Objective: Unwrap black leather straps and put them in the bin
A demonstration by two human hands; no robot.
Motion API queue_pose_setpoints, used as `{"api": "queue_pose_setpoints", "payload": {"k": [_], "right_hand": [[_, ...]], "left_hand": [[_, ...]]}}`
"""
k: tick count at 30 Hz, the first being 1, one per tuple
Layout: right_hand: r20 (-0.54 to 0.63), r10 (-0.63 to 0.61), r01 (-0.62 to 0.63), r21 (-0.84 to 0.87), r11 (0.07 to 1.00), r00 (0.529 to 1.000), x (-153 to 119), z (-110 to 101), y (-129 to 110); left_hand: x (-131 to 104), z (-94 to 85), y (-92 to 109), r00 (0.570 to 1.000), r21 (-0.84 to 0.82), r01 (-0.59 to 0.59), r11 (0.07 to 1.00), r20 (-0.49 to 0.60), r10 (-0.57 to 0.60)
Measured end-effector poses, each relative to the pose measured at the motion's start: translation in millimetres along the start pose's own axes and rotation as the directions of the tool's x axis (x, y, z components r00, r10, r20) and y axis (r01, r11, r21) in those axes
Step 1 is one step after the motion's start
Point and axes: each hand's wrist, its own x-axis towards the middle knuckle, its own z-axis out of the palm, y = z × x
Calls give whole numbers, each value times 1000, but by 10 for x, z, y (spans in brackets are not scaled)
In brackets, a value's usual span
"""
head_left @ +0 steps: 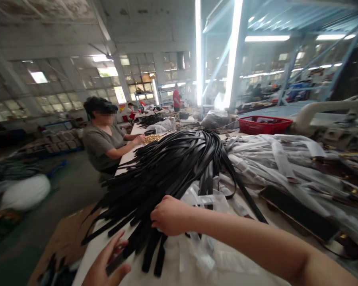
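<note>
A big heap of black straps (167,163) lies across the table, its loose ends fanned toward me. My right hand (171,214) reaches over from the right and rests on the near part of the heap. Its fingers are curled closed; what they pinch is hidden, though a small white bit shows beneath them. At the lower left, my left hand (107,260) is open, thumb and fingers apart, beside the strap ends, with a dark strap end behind the gap. Crumpled clear plastic sleeves (204,254) lie under and beside my right forearm.
White-wrapped straps (274,159) are piled on the right, near a dark flat panel (300,212). Behind them stand a red basket (264,125) and a sewing machine (331,113). At the table's left edge a co-worker (103,139) handles gold-coloured pieces (152,138). Cardboard (62,242) lies below left.
</note>
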Motion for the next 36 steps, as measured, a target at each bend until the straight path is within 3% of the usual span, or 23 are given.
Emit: {"api": "queue_pose_setpoints", "payload": {"k": [3, 8, 17, 20, 23, 29, 34, 36], "right_hand": [[-13, 18, -18, 47, 999, 1000, -28, 80, 2], [-26, 9, -6, 120, 993, 1000, -59, 110, -24], [-14, -14, 16, 166, 986, 1000, -108, -140, -59], [-52, -19, 30, 227, 974, 998, -96, -311, -26], [-149, 7, 53, 392, 918, 989, -36, -486, -6], [-227, -56, 168, 511, 843, 972, 206, -737, -44], [-257, -80, 210, 531, 821, 963, 346, -950, -104], [-286, -84, 231, 531, 815, 955, 366, -1048, -131]], "left_hand": [[-125, 17, 135, 996, 60, 52, 997, -82, -47], [-250, 32, 253, 985, -63, 82, 995, -147, -90], [-181, -41, 580, 994, -227, 104, 968, 1, -106], [-213, -193, 721, 989, -200, 145, 969, 21, -144], [-283, -422, 828, 967, -243, 254, 936, 85, -241], [-362, -788, 1018, 855, -358, 510, 782, 308, -417], [-329, -981, 1216, 858, -262, 512, 818, 205, -471], [-298, -1072, 1360, 879, -185, 475, 860, 155, -452]]}}
